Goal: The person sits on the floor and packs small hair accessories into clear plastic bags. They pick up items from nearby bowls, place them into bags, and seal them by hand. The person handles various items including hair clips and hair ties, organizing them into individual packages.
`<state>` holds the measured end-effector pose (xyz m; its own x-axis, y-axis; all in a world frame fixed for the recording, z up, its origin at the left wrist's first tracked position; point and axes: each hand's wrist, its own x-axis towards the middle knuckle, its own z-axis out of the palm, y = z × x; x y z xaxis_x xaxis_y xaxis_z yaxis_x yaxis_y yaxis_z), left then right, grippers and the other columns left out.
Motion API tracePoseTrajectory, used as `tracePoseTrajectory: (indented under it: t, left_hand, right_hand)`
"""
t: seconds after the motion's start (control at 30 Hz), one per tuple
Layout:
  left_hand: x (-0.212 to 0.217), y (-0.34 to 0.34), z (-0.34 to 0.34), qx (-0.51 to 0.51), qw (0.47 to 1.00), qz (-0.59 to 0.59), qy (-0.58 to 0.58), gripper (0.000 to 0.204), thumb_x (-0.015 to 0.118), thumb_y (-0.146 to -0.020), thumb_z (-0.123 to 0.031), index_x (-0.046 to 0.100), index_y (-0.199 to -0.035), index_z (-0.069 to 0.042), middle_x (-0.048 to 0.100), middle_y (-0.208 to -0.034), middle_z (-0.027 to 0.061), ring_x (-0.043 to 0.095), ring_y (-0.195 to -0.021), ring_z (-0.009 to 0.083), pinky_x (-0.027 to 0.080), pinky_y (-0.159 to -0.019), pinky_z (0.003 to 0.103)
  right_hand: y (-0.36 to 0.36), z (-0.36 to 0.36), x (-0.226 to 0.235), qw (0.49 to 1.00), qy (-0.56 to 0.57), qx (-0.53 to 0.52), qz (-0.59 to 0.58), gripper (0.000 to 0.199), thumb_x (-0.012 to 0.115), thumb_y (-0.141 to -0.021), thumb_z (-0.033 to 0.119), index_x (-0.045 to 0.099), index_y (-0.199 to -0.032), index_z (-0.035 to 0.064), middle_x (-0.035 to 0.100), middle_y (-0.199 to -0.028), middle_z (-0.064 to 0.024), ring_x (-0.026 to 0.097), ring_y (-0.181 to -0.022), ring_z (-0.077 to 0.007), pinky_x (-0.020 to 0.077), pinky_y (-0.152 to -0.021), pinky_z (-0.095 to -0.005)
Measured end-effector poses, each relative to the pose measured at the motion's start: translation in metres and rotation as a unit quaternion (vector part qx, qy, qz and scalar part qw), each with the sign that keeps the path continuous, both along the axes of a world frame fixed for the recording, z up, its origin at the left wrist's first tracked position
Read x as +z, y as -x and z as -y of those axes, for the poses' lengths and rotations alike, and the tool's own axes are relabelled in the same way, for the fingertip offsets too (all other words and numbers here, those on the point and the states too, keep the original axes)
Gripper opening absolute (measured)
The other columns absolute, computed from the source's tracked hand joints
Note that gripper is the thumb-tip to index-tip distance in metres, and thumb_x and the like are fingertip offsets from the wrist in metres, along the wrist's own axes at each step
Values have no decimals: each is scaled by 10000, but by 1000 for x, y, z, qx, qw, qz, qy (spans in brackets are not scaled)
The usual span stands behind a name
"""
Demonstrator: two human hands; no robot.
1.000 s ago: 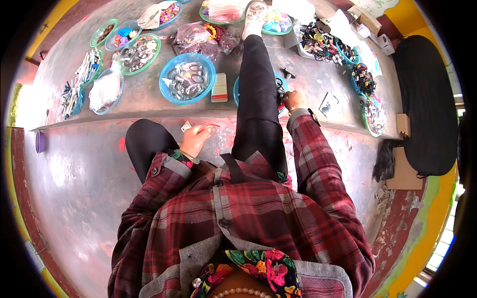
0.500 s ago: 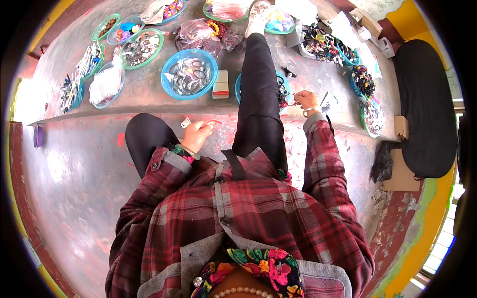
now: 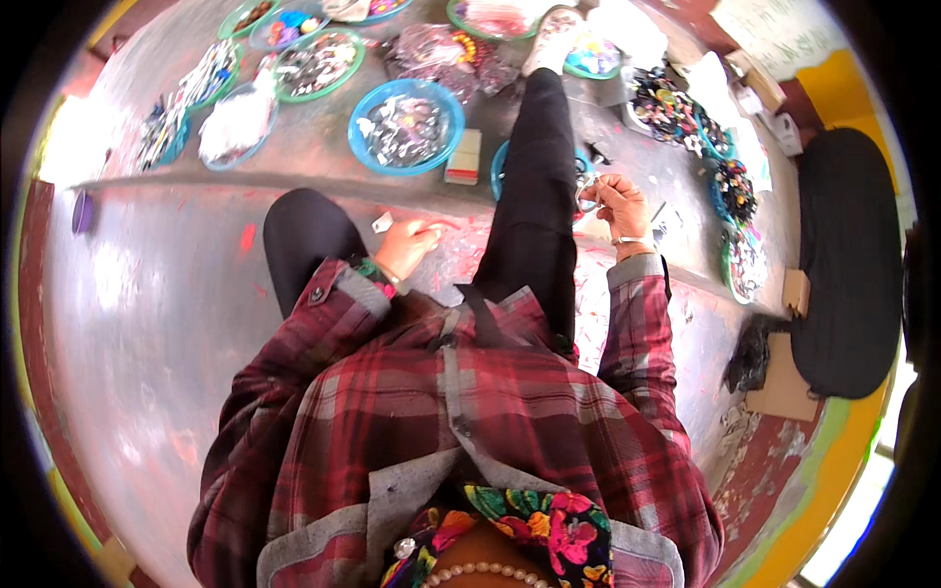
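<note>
My left hand (image 3: 410, 247) is closed above the floor just in front of the step, next to my bent knee. A small white tag (image 3: 382, 222) sticks out from it; anything else in its grip is too small to make out. My right hand (image 3: 619, 204) pinches a thin, dark, ring-like loop (image 3: 588, 199) with thumb and fingers. That hand is beside my outstretched leg (image 3: 534, 186), over a blue basin (image 3: 499, 169) that the leg partly hides.
On the raised ledge, a blue basin (image 3: 356, 122) holds wrapped small items beside a stack of cards (image 3: 463, 157). Several more basins line the back. At right are a basket of dark bands (image 3: 669, 106), a black oval board (image 3: 849, 265) and a cardboard box (image 3: 784, 377).
The view has shifted, so the basins appear farther right. My right hand has lifted the loop away from the blue basin and closer to me. My left hand still holds the white tag.
</note>
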<state>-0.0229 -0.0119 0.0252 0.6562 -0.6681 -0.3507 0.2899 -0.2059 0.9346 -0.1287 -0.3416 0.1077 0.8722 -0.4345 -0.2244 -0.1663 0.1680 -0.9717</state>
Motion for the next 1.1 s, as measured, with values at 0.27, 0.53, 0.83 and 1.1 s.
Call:
tracePoseTrajectory:
  t: [0.27,0.53,0.83,1.1]
  left_hand:
    - [-25,0,-2,27,997,-67,23,252,518,-822,-134,575,-1017,14,577,-891,14,518,-818,70,421,-727,201]
    - [-27,-1,1,-26,995,89,-39,240,555,-801,-128,580,-968,42,588,-811,28,525,-717,80,425,-644,216]
    - [-8,2,-1,-64,959,271,-60,241,579,-771,-207,623,-842,18,607,-697,133,572,-646,154,445,-614,275]
    - [-11,1,0,-79,962,245,-92,262,585,-748,-218,622,-864,13,611,-706,155,589,-642,175,458,-623,277]
  right_hand:
    - [-25,-111,4,994,19,109,-1,65,583,-778,41,597,-841,31,603,-735,-26,585,-635,-92,444,-510,-176]
    - [-39,-177,-3,923,347,132,104,86,630,-701,76,620,-780,44,585,-728,-85,579,-645,-199,449,-574,-271]
    - [-38,-177,-18,828,522,152,139,87,597,-712,83,599,-794,54,571,-747,-94,569,-696,-280,456,-597,-335]
    - [-35,-172,-29,778,572,188,179,94,580,-700,71,602,-791,74,563,-752,-83,565,-709,-270,461,-592,-347]
